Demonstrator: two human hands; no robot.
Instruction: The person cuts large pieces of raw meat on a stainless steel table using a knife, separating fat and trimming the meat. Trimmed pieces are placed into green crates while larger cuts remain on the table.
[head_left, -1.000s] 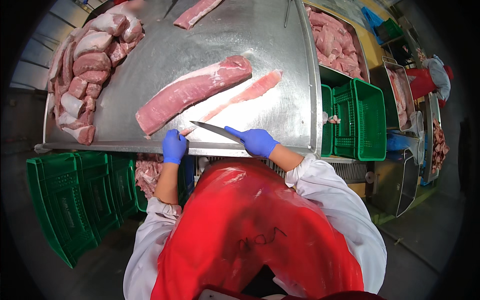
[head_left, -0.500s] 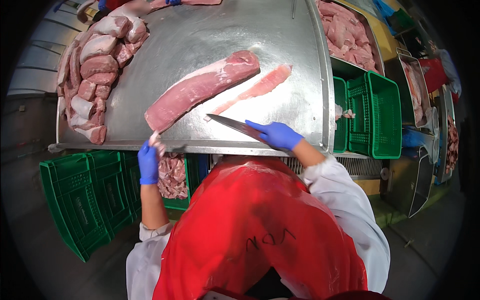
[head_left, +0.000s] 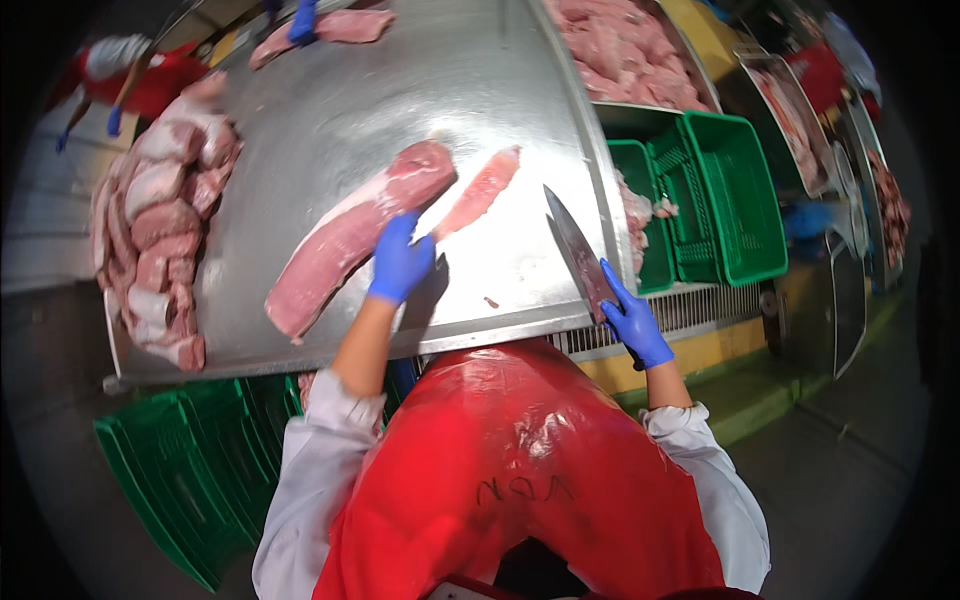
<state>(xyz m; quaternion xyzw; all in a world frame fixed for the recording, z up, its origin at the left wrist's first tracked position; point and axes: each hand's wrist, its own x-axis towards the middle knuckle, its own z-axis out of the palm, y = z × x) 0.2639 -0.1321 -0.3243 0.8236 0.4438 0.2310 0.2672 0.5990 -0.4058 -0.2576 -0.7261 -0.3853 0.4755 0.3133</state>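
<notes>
A long boneless pork loin (head_left: 352, 232) lies slantwise on the steel table (head_left: 480, 80). Beside it, to the right, is a thin, pale strip of trimmed meat (head_left: 482, 192). My blue-gloved left hand (head_left: 402, 262) reaches over the table between the two, its fingers closed on the strip's near end. In my gloved right hand (head_left: 638, 328), off the table's right front corner, is a long-bladed knife (head_left: 575, 245). Its blade points away from me over the table, apart from the meat. A small dark scrap (head_left: 491, 302) lies near the front edge.
Meat pieces (head_left: 165, 235) are heaped along the table's left side. Green crates (head_left: 735, 200) stand at the right, below a metal bin of meat (head_left: 630, 55); more green crates (head_left: 190, 470) are at the lower left. A co-worker's gloved hand (head_left: 303, 22) touches meat at the far edge.
My left hand has moved from the front edge to the strip; the pale scrap it held is gone from it. My right hand has carried the knife rightward. The whole view has shifted.
</notes>
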